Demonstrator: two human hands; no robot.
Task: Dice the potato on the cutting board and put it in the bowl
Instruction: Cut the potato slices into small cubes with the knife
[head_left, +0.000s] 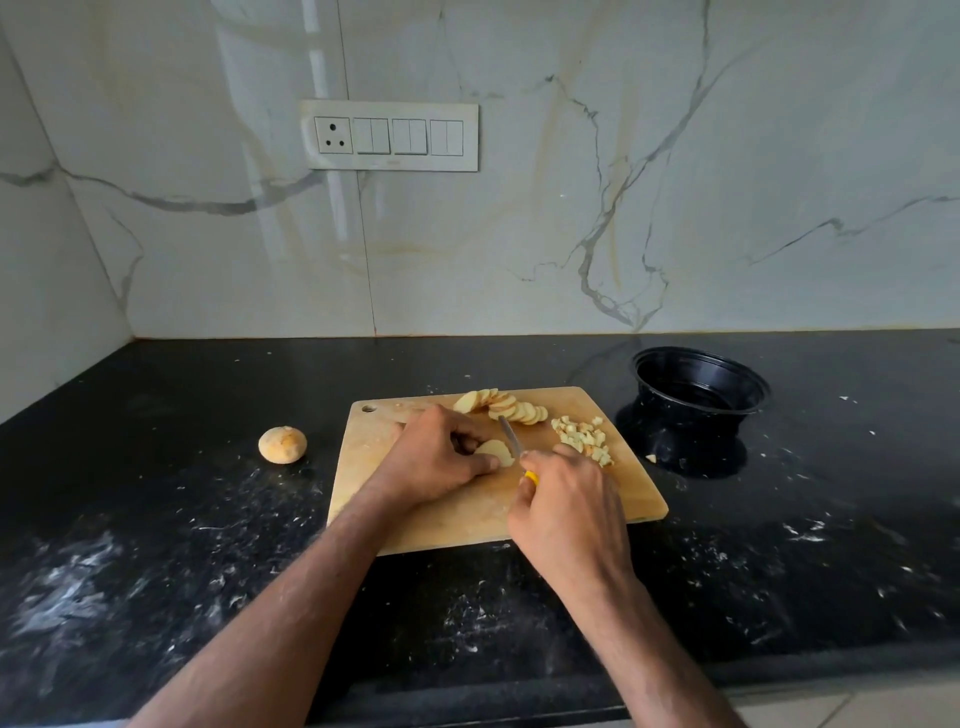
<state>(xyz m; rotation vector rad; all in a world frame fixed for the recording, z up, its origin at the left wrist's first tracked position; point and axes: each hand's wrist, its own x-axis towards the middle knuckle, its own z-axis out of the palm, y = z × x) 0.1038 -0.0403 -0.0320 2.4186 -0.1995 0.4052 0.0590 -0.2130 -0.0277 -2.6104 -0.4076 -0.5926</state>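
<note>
Head view hides most of the knife (511, 436) handle inside my right hand (566, 506), which grips it. My left hand (441, 457) pinches potato slices (496, 451) on the cutting board (374, 467). Dice (584, 439) lie beside it; I see nothing inside the black bowl (698, 382) on the desk (156, 519).

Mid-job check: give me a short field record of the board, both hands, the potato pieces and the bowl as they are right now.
cutting board: wooden, on the black counter
left hand: holds potato slices down on the board
right hand: grips yellow-handled knife, blade at the held slices
sliced rounds: fanned along the board's far edge
diced pieces: piled on the board's right side
bowl: black, right of the board, looks empty
potato end piece: on the counter left of the board
</note>
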